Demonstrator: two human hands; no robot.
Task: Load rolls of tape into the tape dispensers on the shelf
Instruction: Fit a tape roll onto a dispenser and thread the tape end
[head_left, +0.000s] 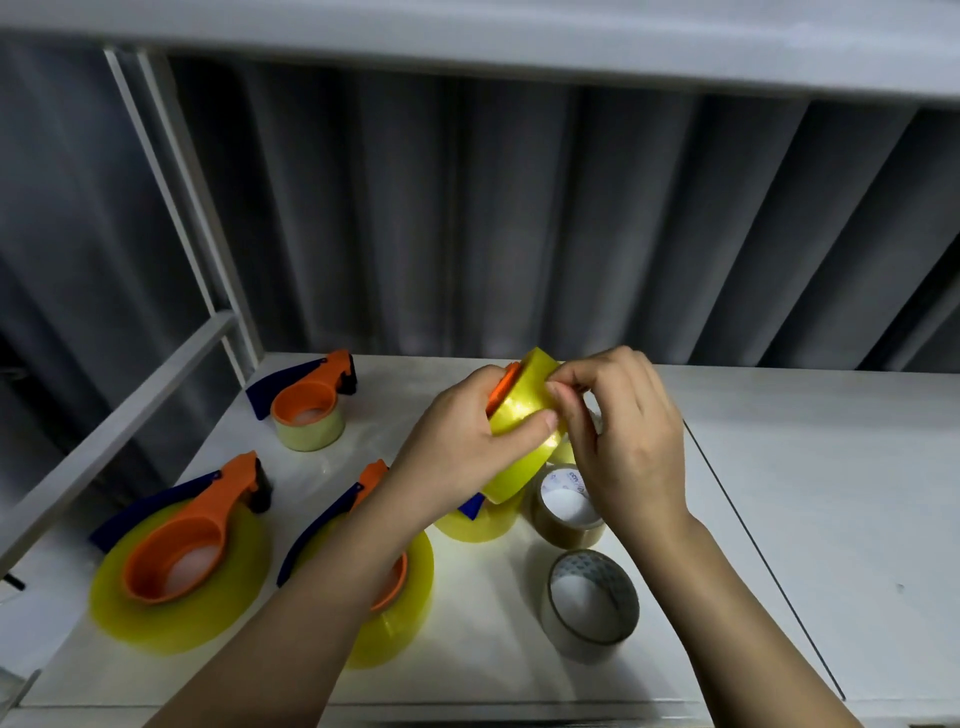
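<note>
A: Grip first. Left hand (462, 441) wraps a yellow tape roll (524, 415), lifted at frame centre, thumb pressed across the roll's outer face. An orange dispenser (503, 387) shows at the roll's upper left edge, mostly hidden behind the fingers. Roll looks seated on it; can't confirm.

B: Right hand?

A: Right hand (621, 436) curled in, thumb and forefinger pinching at the roll's face just right of the left thumb. Picking at the tape end, I judge. The end itself is too small to see.

B: Around that?

A: Directly beneath the held roll, another yellow roll (478, 525) on the white shelf (779, 467), a blue tab (474, 506) poking out against it. Just right of it, a brown roll (569, 517) on its side; lower, a clear roll (592, 603) standing apart. Left half of frame: three loaded dispensers, a small one (311, 402) upper left, a large one (179, 551) lower left, a third (387, 566) half under the left forearm.

B: Risks?

A: Three. The pinch slips and the tape end re-sticks flat to the roll; glossy film, hard to find again. Pull too hard against the thumb's hold and the roll could work off the hub. And the left forearm hangs low over the third dispenser, so a dropped elbow could shove it toward the shelf's front edge.

B: Progress?

A: Three look done, this one mid-threading, loose rolls remaining.
</note>
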